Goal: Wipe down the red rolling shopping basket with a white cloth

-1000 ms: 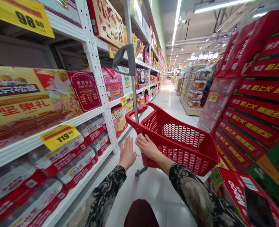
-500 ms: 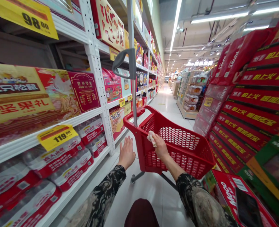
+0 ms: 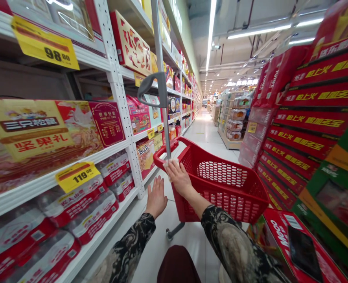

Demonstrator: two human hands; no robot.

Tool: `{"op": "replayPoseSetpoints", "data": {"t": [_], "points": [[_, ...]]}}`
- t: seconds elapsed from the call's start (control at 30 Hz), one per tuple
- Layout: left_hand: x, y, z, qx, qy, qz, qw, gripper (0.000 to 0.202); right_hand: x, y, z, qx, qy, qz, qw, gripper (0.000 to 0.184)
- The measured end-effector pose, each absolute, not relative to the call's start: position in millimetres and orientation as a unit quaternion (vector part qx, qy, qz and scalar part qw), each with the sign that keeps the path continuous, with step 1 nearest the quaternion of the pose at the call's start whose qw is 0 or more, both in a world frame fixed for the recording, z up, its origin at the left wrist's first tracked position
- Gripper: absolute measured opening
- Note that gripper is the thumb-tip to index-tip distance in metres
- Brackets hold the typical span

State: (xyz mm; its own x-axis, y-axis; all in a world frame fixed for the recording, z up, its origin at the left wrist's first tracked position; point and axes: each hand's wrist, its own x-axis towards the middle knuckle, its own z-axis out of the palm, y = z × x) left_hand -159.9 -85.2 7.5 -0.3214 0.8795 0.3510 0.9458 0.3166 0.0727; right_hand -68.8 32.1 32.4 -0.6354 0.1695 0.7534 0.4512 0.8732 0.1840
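My right hand (image 3: 178,177) rests on the near rim of a red plastic shopping trolley-basket (image 3: 221,204), close to its grey upright pole (image 3: 159,70). A white tissue or cloth (image 3: 170,165) is pressed under my palm, against the rim beside the pole. Just left of the basket, my left hand (image 3: 156,198) hangs in the air with its fingers spread, holding nothing. It touches neither the basket nor the shelf. The basket's small wheeled base (image 3: 174,232) shows below it, and I see nothing inside the basket.
White metal shelving (image 3: 119,98) with boxed nut gift sets, bottled-water packs and yellow price tags lines the left. Stacked red cartons (image 3: 306,118) rise close on the right. A tiled aisle floor (image 3: 203,133) runs ahead between them.
My right hand and the tissue have slid left along the basket rim towards the pole. My left hand stays open in about the same place.
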Motion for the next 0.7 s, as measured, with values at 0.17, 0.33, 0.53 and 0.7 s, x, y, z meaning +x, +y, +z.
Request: {"op": "replayPoseSetpoints", "data": {"t": [0.17, 0.33, 0.53, 0.7], "points": [[-154.5, -89.2, 2.1, -0.604, -0.774, -0.116, 0.153, 0.071, -37.7, 22.4, -41.0, -0.126, -0.928, -0.188, 0.296, 0.038], [-141.2, -82.7, 1.3, -0.618, -0.759, -0.123, 0.161, 0.071, 1.2, 18.5, -66.0, -0.126, -0.928, -0.145, 0.320, 0.032], [-137.5, -69.7, 10.8, -0.611, -0.762, -0.130, 0.174, 0.072, -14.7, 40.1, 15.4, -0.196, -0.858, -0.134, 0.455, 0.039], [-129.8, -68.8, 9.8, -0.622, -0.752, -0.117, 0.183, 0.071, -20.2, 47.9, -9.0, -0.214, -0.888, -0.144, 0.380, 0.041]]}}
